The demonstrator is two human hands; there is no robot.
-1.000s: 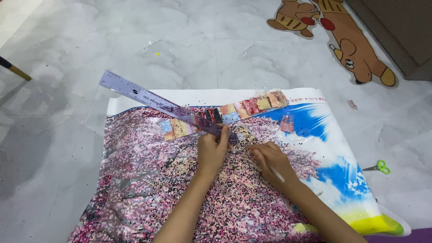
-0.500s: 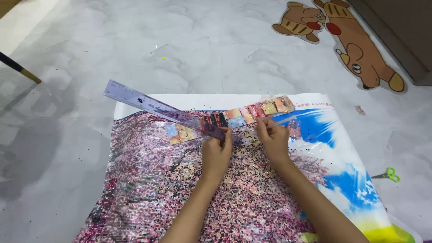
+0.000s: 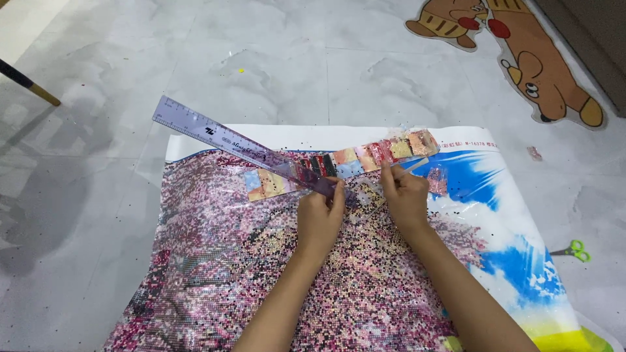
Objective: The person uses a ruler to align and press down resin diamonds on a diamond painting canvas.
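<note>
A large bead-picture canvas [image 3: 261,261] lies flat on the pale marble floor [image 3: 274,72], filling the lower middle of the frame, its pink mosaic of tiny beads giving way to printed blue sky at the right. Across its upper edge runs a strip of small coloured bead packets [image 3: 345,164], rising from left of centre towards the upper right.

The left hand [image 3: 319,218] sits at mid-frame with its fingers curled closed over the near end of a translucent purple ruler [image 3: 244,146]. The ruler's long axis runs away from that grip up and to the left, its far end reaching the bare floor beyond the canvas edge; it crosses over the left part of the packet strip. The right hand [image 3: 404,195], just beside the left and slightly higher in frame, pinches a thin white pen-like tool [image 3: 412,167] between thumb and fingers, the tool angled up to the right and touching the packet strip (what its tip does there is too small to tell).

Of the two, the left hand alone is on the ruler; the right is nearer the strip's upper-right end.

Small green scissors [image 3: 574,250] lie on the floor at the right edge, and a cartoon animal floor sticker [image 3: 521,58] shows at the upper right.
</note>
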